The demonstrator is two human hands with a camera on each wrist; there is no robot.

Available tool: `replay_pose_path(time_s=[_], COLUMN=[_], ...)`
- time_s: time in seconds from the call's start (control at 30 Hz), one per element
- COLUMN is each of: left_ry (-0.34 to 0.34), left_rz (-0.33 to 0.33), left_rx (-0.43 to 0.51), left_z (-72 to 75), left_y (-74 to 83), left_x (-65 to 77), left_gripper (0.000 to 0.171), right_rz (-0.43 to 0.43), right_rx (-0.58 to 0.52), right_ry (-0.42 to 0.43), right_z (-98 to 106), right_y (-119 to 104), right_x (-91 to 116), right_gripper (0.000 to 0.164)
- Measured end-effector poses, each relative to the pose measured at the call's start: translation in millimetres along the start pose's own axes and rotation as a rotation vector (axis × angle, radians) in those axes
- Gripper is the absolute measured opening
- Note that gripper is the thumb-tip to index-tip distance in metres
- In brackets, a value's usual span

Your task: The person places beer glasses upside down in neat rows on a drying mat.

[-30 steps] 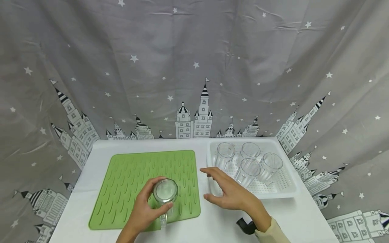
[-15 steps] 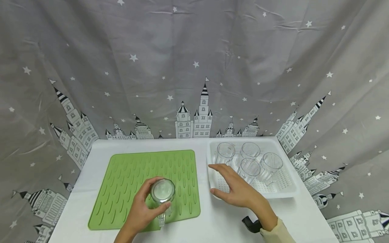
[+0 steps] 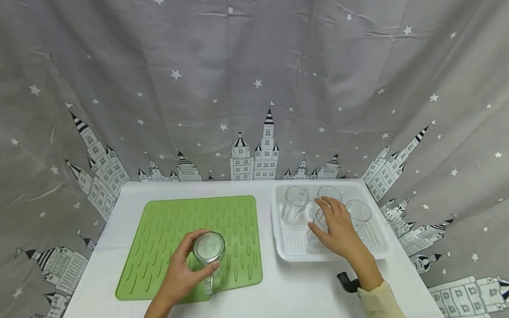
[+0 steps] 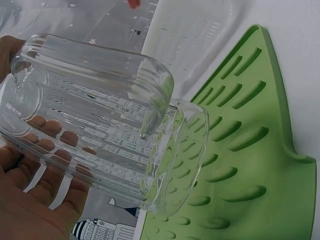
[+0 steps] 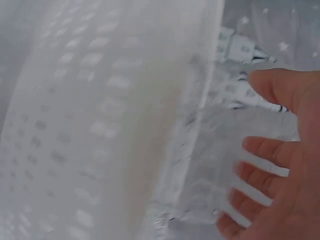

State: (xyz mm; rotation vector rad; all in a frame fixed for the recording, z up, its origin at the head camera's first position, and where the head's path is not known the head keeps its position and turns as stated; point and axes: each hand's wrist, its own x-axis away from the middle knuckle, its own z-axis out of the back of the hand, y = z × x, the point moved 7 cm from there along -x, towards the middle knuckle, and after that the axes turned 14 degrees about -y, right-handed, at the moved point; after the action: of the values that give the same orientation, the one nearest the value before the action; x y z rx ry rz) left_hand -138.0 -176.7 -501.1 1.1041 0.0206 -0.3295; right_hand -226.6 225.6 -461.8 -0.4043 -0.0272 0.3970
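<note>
Your left hand grips a clear glass mug at the lower centre of the head view, fingers and thumb curled round its ribbed body. The mug is inverted, base toward the camera and handle toward you, over the near right part of the green mat. In the left wrist view the mug lies across your palm, its rim just above the mat; you cannot tell whether it touches.

Your right hand reaches into the white tray at the right centre of the frame, fingers spread and relaxed against the nearest of four clear glasses. Your fingers are not yet closed round it. The other three glasses stand upright around it: one to the left, one behind, one to the right. Mat and tray sit side by side on the white desk.
</note>
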Motion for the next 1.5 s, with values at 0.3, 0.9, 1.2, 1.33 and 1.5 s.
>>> replay_pose_path(time_s=[0.3,0.9,1.2,1.33,1.5], left_ry=[0.015,0.022,0.036,0.044,0.040], left_rz=[0.028,0.034,0.070,0.062,0.053], left_rx=[-0.034,-0.087,-0.184,-0.218,-0.274], left_z=[7.8,27.4,63.3,80.9,100.3], left_y=[-1.9,-12.0,-21.0,-22.8,-22.5], left_x=[1.7,-3.4,-12.9,-18.2,-29.7], left_gripper=[0.080,0.080,0.081,0.081,0.081], right_rz=[-0.086,-0.140,-0.138,-0.134,-0.144], right_rx=[0.039,0.189,0.192,0.187,0.193], right_ry=[-0.011,-0.034,-0.023,-0.024,-0.034], right_z=[-15,-24,-25,-25,-27], right_y=[21,23,20,19,21], right_x=[-3,-8,-9,-10,-11], right_gripper=[0.081,0.071,0.070,0.070,0.070])
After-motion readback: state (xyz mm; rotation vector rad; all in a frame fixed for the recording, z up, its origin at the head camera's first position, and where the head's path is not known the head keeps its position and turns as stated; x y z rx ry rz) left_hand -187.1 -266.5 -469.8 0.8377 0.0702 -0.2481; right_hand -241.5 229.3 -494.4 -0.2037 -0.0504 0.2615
